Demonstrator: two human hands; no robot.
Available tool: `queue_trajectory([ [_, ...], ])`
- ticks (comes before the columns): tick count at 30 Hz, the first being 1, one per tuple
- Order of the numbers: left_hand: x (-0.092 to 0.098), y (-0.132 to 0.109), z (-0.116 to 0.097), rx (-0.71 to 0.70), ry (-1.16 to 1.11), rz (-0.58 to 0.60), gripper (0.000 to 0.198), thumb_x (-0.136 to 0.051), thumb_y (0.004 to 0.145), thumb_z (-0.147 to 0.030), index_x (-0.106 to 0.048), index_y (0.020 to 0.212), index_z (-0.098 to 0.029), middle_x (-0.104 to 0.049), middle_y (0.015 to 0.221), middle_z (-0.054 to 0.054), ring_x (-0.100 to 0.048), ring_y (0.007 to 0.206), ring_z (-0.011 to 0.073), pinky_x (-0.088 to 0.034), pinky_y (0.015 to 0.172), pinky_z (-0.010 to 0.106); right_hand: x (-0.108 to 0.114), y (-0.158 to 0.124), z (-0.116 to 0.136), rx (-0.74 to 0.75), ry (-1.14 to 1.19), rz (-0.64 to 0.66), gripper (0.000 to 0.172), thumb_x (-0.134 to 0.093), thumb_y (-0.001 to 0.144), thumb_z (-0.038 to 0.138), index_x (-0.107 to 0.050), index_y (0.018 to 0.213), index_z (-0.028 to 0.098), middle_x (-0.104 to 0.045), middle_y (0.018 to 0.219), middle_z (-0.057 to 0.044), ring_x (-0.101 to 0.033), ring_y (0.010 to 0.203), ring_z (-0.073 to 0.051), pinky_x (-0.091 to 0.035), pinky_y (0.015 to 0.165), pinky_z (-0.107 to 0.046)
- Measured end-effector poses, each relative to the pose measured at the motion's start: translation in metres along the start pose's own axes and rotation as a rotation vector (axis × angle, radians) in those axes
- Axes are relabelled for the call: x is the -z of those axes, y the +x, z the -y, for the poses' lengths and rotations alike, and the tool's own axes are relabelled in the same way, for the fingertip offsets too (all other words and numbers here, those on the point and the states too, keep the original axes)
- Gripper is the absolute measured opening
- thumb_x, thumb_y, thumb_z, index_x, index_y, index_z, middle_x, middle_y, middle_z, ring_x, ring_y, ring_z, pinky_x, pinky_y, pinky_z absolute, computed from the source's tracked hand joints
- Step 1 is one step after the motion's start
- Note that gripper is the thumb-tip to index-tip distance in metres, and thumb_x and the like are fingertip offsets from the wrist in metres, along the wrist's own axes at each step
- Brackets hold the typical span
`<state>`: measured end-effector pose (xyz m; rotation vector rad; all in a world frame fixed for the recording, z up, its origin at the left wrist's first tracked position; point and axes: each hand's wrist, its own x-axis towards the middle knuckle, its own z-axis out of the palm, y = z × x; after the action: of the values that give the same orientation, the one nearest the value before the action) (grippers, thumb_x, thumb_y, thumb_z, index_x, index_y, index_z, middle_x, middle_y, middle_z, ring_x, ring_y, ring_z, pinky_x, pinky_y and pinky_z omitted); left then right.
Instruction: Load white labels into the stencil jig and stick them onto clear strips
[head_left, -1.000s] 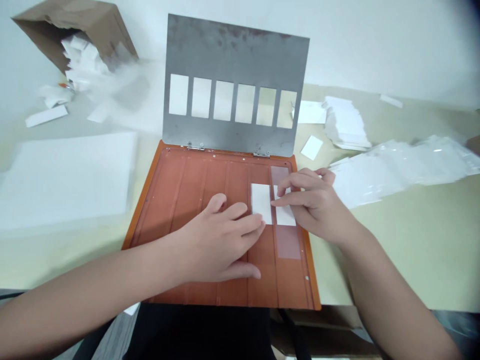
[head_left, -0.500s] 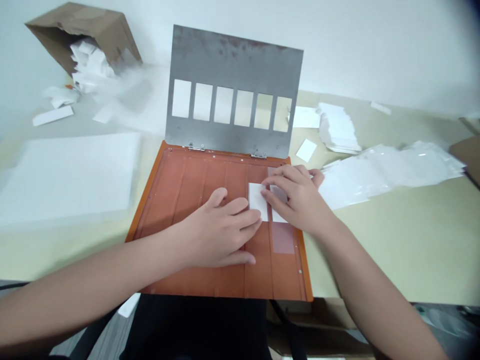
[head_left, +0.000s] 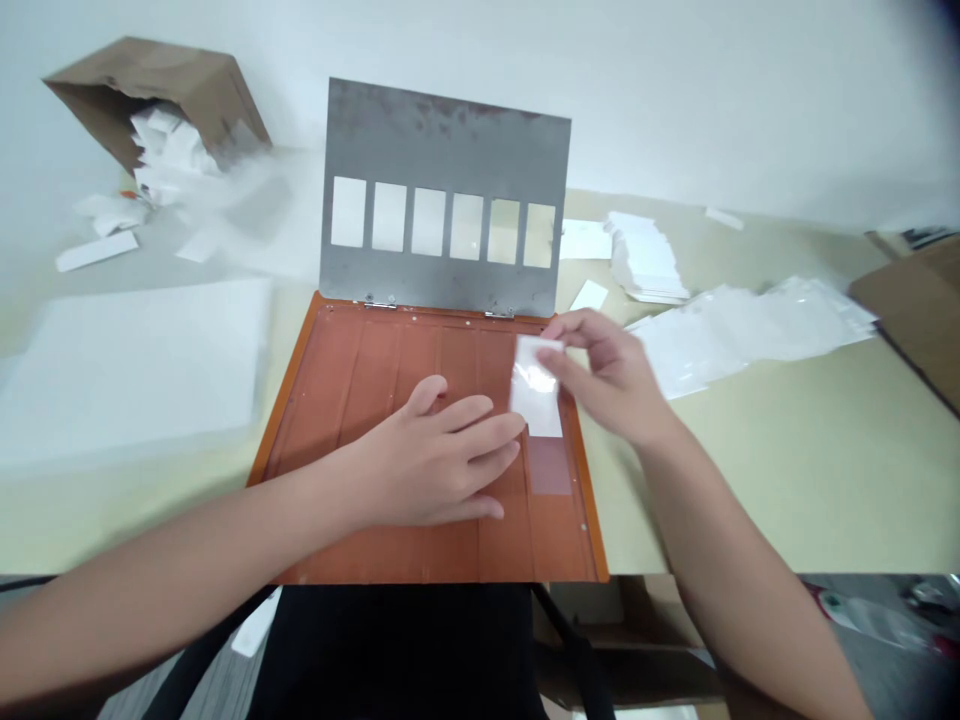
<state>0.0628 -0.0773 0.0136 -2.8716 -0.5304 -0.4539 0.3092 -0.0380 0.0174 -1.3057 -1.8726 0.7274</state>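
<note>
Lifted off the orange board (head_left: 352, 370) since the earlier frame, one white card (head_left: 534, 378) now tilts above its right side. At far left, a tipped cardboard box (head_left: 161, 68) spills white scraps (head_left: 176, 150), with a stack of white sheets (head_left: 150, 365) in front. A grey hinged plate (head_left: 450, 135) with six windows stands upright behind the board. The left hand (head_left: 446, 460) is spread, fingers loosely bent, over the board, blocking its middle; whether a fingertip touches the card I cannot tell. The right hand (head_left: 615, 380) pinches the card's upper corner, partly covering what is probably a second card above a pinkish strip (head_left: 550, 467). Further right lie stacked white cards (head_left: 646, 257), then glossy clear sleeves (head_left: 750, 325); a brown carton (head_left: 919, 300) is cut off by the frame edge.
</note>
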Motion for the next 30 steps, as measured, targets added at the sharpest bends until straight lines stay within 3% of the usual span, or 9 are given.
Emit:
queue_trajectory([
  [3,-0.002,0.0,0.001,-0.004,-0.041,-0.022,0.038,-0.043,0.102,-0.047,-0.067,0.109,-0.018,-0.064,0.123,0.005,-0.052,0.104,0.022,-0.027,0.084,0.04,0.035,0.001,-0.017,-0.043,-0.104,-0.167,0.018,-0.062,0.087,0.044,-0.065,0.091,0.027,-0.06,0.08,-0.001,-0.056,0.072,-0.017,-0.041,0.063,-0.032],
  [8,-0.004,0.0,0.004,-0.007,-0.067,0.016,0.037,-0.043,0.103,-0.045,-0.068,0.108,-0.018,-0.067,0.115,0.006,-0.054,0.103,0.0221,-0.026,0.083,0.039,0.069,-0.002,-0.044,-0.223,-0.601,-0.097,0.012,-0.064,0.08,0.037,-0.071,0.082,0.026,-0.069,0.089,-0.003,-0.062,0.081,-0.023,-0.039,0.081,-0.046],
  [10,-0.005,0.0,0.006,-0.004,-0.095,0.018,0.037,-0.042,0.103,-0.044,-0.067,0.108,-0.018,-0.068,0.114,0.006,-0.055,0.105,0.0222,-0.027,0.083,0.039,0.067,-0.002,-0.047,-0.174,-0.73,-0.101,0.013,-0.063,0.08,0.033,-0.072,0.087,0.026,-0.071,0.1,-0.005,-0.064,0.095,-0.03,-0.036,0.086,-0.051],
  [12,-0.004,0.001,0.009,0.001,-0.138,0.024,0.037,-0.043,0.103,-0.045,-0.067,0.108,-0.018,-0.068,0.114,0.007,-0.055,0.106,0.0227,-0.027,0.083,0.039,0.06,-0.001,-0.044,-0.072,-0.697,-0.106,0.018,-0.061,0.083,0.034,-0.072,0.095,0.025,-0.07,0.106,-0.008,-0.063,0.104,-0.032,-0.037,0.086,-0.05],
  [14,0.0,0.005,0.013,0.0,-0.182,0.073,0.035,-0.045,0.102,-0.045,-0.067,0.108,-0.019,-0.068,0.115,0.007,-0.055,0.107,0.0232,-0.027,0.083,0.04,0.052,0.0,-0.036,0.025,-0.542,-0.051,0.022,-0.059,0.086,0.039,-0.071,0.097,0.024,-0.071,0.106,-0.008,-0.065,0.099,-0.028,-0.041,0.083,-0.045],
  [17,0.012,0.015,0.017,0.017,-0.213,0.2,0.029,-0.054,0.098,-0.042,-0.068,0.111,-0.02,-0.068,0.114,0.006,-0.056,0.105,0.0236,-0.027,0.084,0.04,0.041,0.0,-0.022,0.099,-0.366,0.153,0.024,-0.061,0.087,0.045,-0.071,0.096,0.025,-0.072,0.1,-0.006,-0.065,0.089,-0.023,-0.044,0.08,-0.04],
  [22,0.029,0.035,0.011,0.108,-0.277,0.346,0.038,-0.064,0.091,-0.047,-0.066,0.119,-0.022,-0.067,0.113,0.006,-0.057,0.101,0.0251,-0.029,0.087,0.041,0.032,-0.005,-0.008,0.08,-0.415,0.329,0.041,-0.074,0.076,0.052,-0.07,0.11,0.03,-0.067,0.118,-0.004,-0.06,0.112,-0.029,-0.034,0.096,-0.048],
  [27,0.02,0.032,0.001,0.08,-0.348,0.34,0.046,-0.064,0.09,-0.048,-0.06,0.129,-0.024,-0.065,0.116,0.007,-0.055,0.104,0.0256,-0.03,0.089,0.04,0.032,-0.009,-0.002,0.057,-0.476,0.395,0.065,-0.079,0.068,0.058,-0.065,0.126,0.033,-0.064,0.12,-0.005,-0.057,0.113,-0.032,-0.03,0.099,-0.051],
  [30,0.013,0.026,-0.002,0.064,-0.341,0.319,0.05,-0.065,0.089,-0.05,-0.059,0.131,-0.024,-0.062,0.122,0.008,-0.053,0.105,0.0261,-0.029,0.088,0.04,0.031,-0.009,-0.002,0.053,-0.5,0.396,0.069,-0.079,0.066,0.061,-0.064,0.127,0.032,-0.064,0.119,-0.006,-0.057,0.111,-0.032,-0.029,0.099,-0.051],
])
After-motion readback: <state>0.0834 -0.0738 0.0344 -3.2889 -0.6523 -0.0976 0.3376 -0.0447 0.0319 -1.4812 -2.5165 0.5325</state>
